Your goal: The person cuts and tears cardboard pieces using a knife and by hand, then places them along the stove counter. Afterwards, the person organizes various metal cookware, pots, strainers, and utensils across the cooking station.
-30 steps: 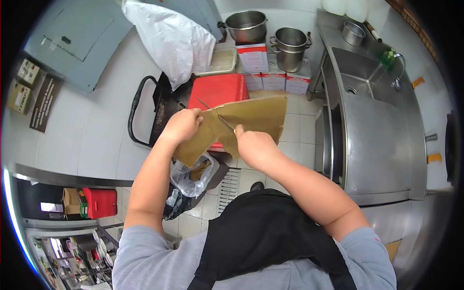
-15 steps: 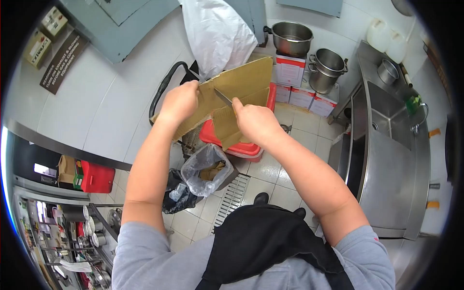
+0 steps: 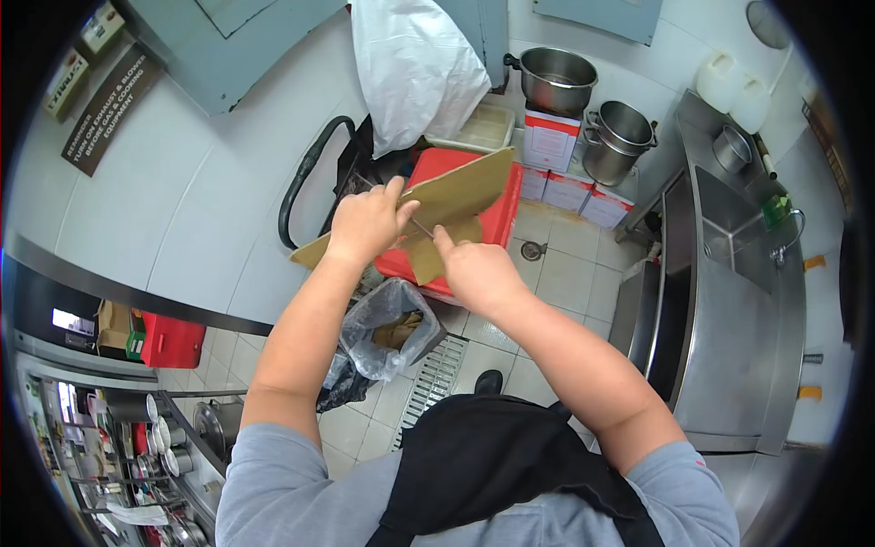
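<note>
My left hand (image 3: 369, 223) is closed on the upper edge of a brown cardboard sheet (image 3: 469, 190), its thumb towards the middle. In my right hand (image 3: 483, 273) is a knife, its handle hidden in my fist and my index finger stretched along it. The narrow knife blade (image 3: 422, 227) points up and left against the cardboard, close to my left thumb. A torn cardboard flap (image 3: 428, 260) hangs below the blade. Beneath the sheet stands a red lidded bin (image 3: 499, 226).
A lined waste bin (image 3: 387, 319) holding brown scraps stands below my hands, beside a floor drain grate (image 3: 433, 378). A black cart handle (image 3: 296, 182) and white plastic bag (image 3: 410, 73) are beyond. Pots (image 3: 558, 80) stand on boxes; a steel sink (image 3: 734, 228) is right.
The cardboard has tilted flatter and dropped, uncovering the red lid and a pale tray behind it. My left hand has moved down and right, closer to the knife; the right hand is slightly lower.
</note>
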Demonstrator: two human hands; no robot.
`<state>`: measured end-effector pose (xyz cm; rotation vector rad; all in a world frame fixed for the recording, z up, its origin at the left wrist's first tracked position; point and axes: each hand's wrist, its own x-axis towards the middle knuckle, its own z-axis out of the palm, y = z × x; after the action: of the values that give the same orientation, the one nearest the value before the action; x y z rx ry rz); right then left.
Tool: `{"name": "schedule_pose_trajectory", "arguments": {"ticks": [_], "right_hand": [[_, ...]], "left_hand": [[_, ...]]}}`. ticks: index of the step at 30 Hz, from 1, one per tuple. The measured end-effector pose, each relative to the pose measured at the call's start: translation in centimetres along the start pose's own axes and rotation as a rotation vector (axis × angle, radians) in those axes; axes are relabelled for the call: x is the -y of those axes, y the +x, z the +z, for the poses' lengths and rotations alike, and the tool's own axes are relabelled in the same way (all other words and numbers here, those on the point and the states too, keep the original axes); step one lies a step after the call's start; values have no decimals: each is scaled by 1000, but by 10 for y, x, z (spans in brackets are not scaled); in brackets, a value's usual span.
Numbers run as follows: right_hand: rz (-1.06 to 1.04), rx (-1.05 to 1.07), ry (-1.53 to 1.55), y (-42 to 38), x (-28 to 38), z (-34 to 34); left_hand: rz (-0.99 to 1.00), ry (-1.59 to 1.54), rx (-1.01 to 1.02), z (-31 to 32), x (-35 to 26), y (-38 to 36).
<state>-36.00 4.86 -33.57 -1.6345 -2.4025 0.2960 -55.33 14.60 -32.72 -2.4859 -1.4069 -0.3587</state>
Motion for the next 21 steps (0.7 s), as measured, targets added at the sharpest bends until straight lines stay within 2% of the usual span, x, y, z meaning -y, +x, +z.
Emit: {"name": "schedule_pose_trajectory", "arguments": {"ticks": [2, 4, 8, 11, 14, 21], "right_hand": [[11, 34, 4, 0, 4, 0], [34, 64, -2, -1, 3, -4], [53, 127, -8, -21, 3, -32], [84, 220, -24, -36, 9, -63], [88, 145, 31, -23, -2, -50], [206, 120, 108, 10, -21, 5]], "left_hand": [[-7, 11, 74, 6, 2, 6], [94, -69, 113, 9, 3, 13], [88, -101, 94, 4, 0, 27], [160, -169, 63, -5, -15, 29], [332, -140, 104, -14, -39, 30], [370, -44, 135, -45, -75, 48]]}}
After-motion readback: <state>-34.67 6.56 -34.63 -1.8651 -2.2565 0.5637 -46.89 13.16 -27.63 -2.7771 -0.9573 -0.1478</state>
